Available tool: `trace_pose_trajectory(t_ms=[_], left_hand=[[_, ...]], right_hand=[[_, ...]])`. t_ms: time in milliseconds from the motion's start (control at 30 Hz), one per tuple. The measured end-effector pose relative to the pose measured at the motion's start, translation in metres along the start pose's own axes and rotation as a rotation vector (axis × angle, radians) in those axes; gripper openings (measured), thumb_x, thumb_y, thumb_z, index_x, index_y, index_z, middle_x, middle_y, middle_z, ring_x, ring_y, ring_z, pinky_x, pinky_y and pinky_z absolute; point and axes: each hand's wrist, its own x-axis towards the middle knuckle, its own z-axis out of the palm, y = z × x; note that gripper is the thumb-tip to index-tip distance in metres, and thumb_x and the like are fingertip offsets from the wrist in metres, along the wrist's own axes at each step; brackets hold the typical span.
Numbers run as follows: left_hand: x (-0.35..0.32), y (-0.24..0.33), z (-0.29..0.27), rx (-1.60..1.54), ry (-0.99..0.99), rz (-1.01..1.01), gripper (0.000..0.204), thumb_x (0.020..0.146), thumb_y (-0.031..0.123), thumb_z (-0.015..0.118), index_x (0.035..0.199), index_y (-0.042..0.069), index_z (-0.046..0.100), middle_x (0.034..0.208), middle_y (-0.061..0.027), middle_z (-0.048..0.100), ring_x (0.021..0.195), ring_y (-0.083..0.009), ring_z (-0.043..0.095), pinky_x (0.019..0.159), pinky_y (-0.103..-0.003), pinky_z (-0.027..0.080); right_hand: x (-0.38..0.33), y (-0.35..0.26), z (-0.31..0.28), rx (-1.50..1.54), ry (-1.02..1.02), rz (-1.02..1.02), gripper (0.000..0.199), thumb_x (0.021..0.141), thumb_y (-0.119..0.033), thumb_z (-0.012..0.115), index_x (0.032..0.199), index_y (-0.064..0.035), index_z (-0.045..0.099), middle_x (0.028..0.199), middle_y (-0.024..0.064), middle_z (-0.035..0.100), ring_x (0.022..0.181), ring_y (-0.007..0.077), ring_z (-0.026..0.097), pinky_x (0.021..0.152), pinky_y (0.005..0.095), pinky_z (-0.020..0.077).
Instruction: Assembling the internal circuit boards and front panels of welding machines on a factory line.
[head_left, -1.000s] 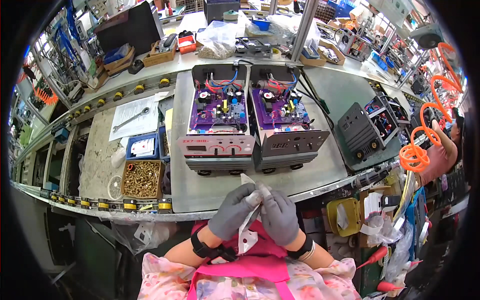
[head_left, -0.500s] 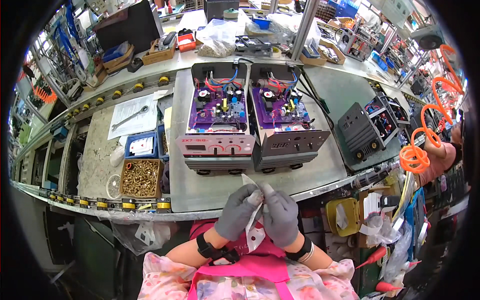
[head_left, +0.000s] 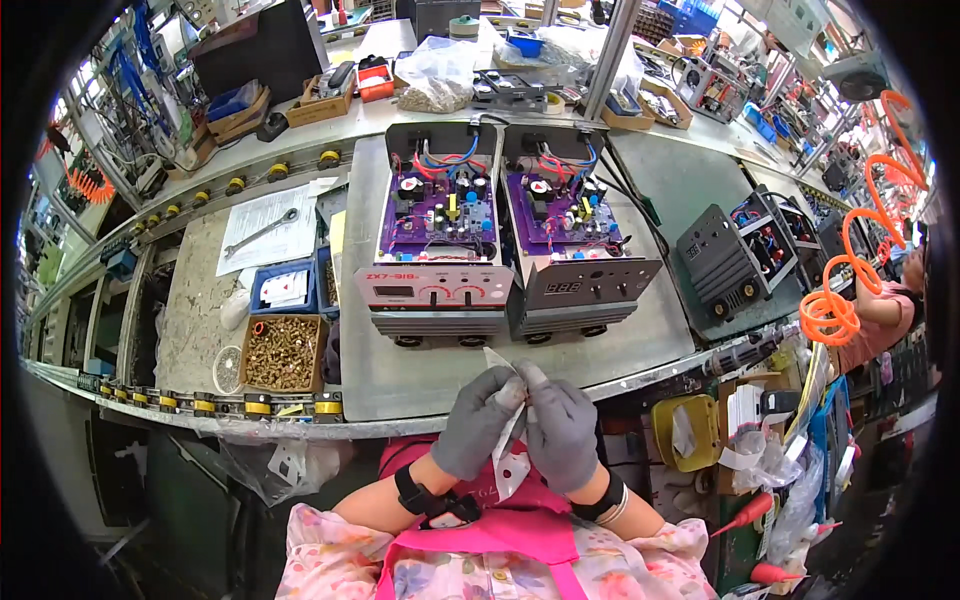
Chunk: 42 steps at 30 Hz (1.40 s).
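Both of my hands wear grey gloves and meet just in front of my chest, at the near edge of the metal workbench (head_left: 620, 345). My left hand (head_left: 478, 418) and my right hand (head_left: 562, 425) pinch a white sheet of backing paper (head_left: 508, 440) between them; its top corner sticks up above my fingers and the rest hangs down. Just beyond my hands stand two open welding machines with purple circuit boards, the left one (head_left: 440, 245) and the right one (head_left: 572, 240), front panels toward me.
A box of brass screws (head_left: 283, 352) and blue parts bins (head_left: 285, 287) sit at the left, with a wrench on papers (head_left: 265, 230) behind. Closed black machines (head_left: 730, 255) stand at the right. An orange coiled air hose (head_left: 835, 300) hangs there, beside another person's arm (head_left: 880, 310).
My hands stay together at the bench edge, working the white sheet; they have shifted only slightly. The machines have not moved.
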Motion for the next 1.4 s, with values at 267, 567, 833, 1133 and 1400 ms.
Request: trace_pose_trajectory(t_ms=[267,567,833,1133,1400], left_hand=[[-0.002,-0.003,-0.007,0.006,-0.005,-0.078,0.031,0.095,0.038,0.055,0.092,0.007,0.052,0.066,-0.0001,0.053,0.048,-0.0072,0.046,0.043,-0.021,0.038],[-0.004,-0.007,-0.013,0.014,-0.037,-0.066,0.024,0.095,0.028,0.055,0.103,0.005,0.055,0.088,0.0017,0.055,0.079,-0.0047,0.048,0.070,-0.022,0.042],[-0.007,0.000,-0.016,0.242,-0.002,0.116,0.018,0.090,0.017,0.056,0.099,0.002,0.057,0.090,-0.0042,0.055,0.082,-0.0119,0.050,0.075,-0.027,0.042],[-0.008,0.019,-0.015,0.480,-0.009,0.313,0.011,0.082,0.011,0.059,0.085,0.001,0.061,0.100,-0.0084,0.048,0.092,-0.0199,0.047,0.084,-0.032,0.040],[-0.014,0.010,-0.079,-0.887,-0.239,-0.032,0.018,0.082,0.015,0.052,0.091,0.000,0.057,0.116,-0.0163,0.056,0.073,-0.0213,0.064,0.058,-0.028,0.054]], right_hand=[[-0.001,-0.002,0.001,0.043,0.001,0.022,0.055,0.064,0.007,0.051,0.118,0.0084,0.056,0.084,0.0161,0.062,0.073,0.0336,0.061,0.065,0.0405,0.0499],[0.000,0.004,-0.003,-0.102,-0.032,-0.025,0.050,0.073,-0.001,0.058,0.123,0.0024,0.056,0.081,0.0111,0.064,0.073,0.0255,0.061,0.061,0.0353,0.0473],[0.000,0.008,-0.004,-0.062,-0.061,-0.072,0.047,0.075,-0.004,0.062,0.121,0.0035,0.057,0.085,0.0127,0.064,0.075,0.0255,0.062,0.063,0.0362,0.0490],[0.000,0.009,-0.014,0.655,-0.085,0.224,0.032,0.084,-0.006,0.059,0.114,0.0050,0.060,0.089,0.0123,0.066,0.076,0.0194,0.064,0.065,0.0299,0.0505],[-0.013,0.052,-0.003,1.077,0.491,0.974,0.027,0.089,-0.016,0.055,0.104,0.0053,0.061,0.088,0.0111,0.065,0.072,0.0193,0.063,0.066,0.0315,0.0539]])
